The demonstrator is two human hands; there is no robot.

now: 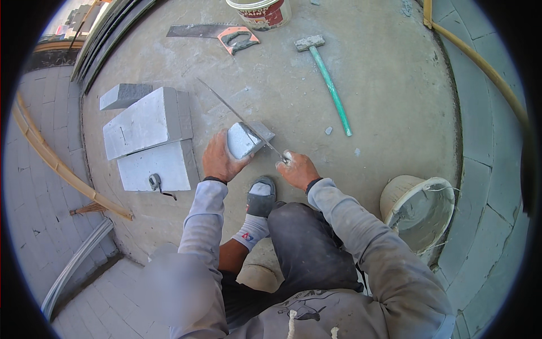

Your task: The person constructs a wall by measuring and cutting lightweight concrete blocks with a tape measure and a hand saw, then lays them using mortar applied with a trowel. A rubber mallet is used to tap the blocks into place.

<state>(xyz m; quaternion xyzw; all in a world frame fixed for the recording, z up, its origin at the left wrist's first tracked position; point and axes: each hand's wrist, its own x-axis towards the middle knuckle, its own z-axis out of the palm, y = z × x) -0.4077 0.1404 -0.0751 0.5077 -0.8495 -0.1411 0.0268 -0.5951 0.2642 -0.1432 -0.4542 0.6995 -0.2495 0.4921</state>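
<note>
My left hand (pixel 222 158) grips the left side of a small grey block (pixel 242 139), which is tilted above the concrete floor. A long thin metal blade (pixel 223 100) lies diagonally across the top of this block, and my right hand (pixel 295 168) is closed on its near end, the grip hidden by my fingers. To the left lie larger light blocks (pixel 139 125), a smaller block (pixel 121 96) and a tape measure (pixel 154 181) resting on one block. Beyond are a wide handsaw (pixel 237 39) with an orange-and-black handle and a green-handled hammer (pixel 328 79).
A plastic bucket (pixel 395 200) with grey residue stands at my right, another bucket (pixel 259 11) at the back. Yellowish pipes or rods (pixel 68 169) lie along the left block wall (pixel 45 141), more at the upper right (pixel 474 56). My slippered foot (pixel 261 200) is below the hands.
</note>
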